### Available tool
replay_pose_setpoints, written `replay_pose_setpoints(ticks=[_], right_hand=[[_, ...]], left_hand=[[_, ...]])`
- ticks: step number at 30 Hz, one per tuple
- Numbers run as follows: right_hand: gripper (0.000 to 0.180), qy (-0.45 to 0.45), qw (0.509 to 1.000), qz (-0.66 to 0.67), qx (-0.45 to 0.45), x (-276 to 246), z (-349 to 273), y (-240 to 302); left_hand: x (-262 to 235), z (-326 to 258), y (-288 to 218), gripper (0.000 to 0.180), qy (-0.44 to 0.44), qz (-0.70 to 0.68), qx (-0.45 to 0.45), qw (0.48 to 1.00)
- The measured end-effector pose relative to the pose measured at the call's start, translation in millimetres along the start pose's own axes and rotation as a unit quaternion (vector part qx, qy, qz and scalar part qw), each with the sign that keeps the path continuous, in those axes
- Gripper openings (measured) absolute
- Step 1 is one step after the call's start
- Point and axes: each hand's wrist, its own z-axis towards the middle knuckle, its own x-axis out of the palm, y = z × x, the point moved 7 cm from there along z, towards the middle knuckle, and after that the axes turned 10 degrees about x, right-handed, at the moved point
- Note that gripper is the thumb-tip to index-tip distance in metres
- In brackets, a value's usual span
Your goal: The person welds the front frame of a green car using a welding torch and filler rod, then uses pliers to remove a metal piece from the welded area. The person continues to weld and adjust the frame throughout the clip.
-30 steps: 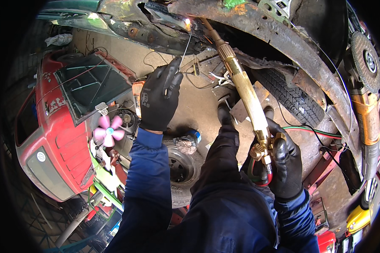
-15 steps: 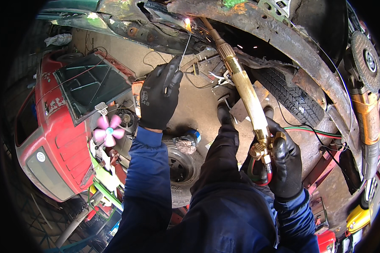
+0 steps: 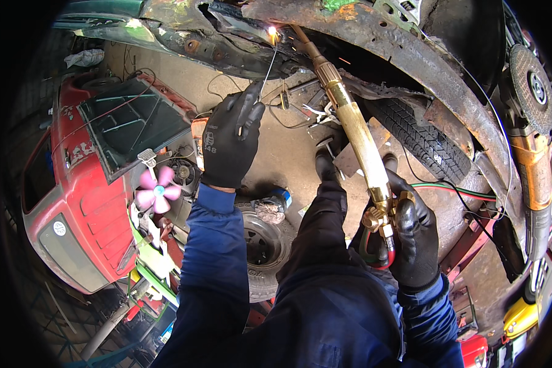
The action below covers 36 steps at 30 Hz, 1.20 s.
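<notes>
My right hand (image 3: 414, 236), in a black glove, is closed round the valve end of a brass gas torch (image 3: 357, 132). The torch slants up and left, its tip beside a bright glowing spot on a rusty car body panel (image 3: 239, 52). Between the gloved fingers of my left hand (image 3: 232, 135) is a thin metal filler rod (image 3: 268, 72). The rod's far end reaches the glow, and a few orange sparks fly to the right of it. A red hose and a green one leave the torch's lower end.
An angle grinder (image 3: 533, 141) hangs at the right beside the rusty wheel arch (image 3: 423, 64). Below the arch lies a tyre (image 3: 426, 138). At the left stand a red vehicle body (image 3: 92, 208) and a pink fan (image 3: 158, 190). Pliers (image 3: 320, 114) and cables lie on the floor.
The glow and sparks have changed shape slightly. Both hands, the torch and the filler rod stay almost where they were.
</notes>
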Motion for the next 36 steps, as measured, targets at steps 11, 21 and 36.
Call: replay_pose_setpoints(ticks=[11, 21, 36], right_hand=[[0.083, 0.018, 1.0, -0.016, 0.017, -3.4, 0.3, -0.4], [0.083, 0.017, 0.999, -0.014, 0.025, -4.2, 0.4, -1.6], [0.061, 0.005, 1.0, 0.008, -0.005, 0.1, 1.8, 0.8]], left_hand=[[1.3, -1.0, 1.6, 0.032, -0.007, 0.012, 0.011, 1.0], [1.3, 0.5, 1.2, 0.035, 0.009, -0.002, -0.018, 1.0], [0.1, 1.3, -0.1, 0.032, -0.012, 0.004, 0.004, 1.0]])
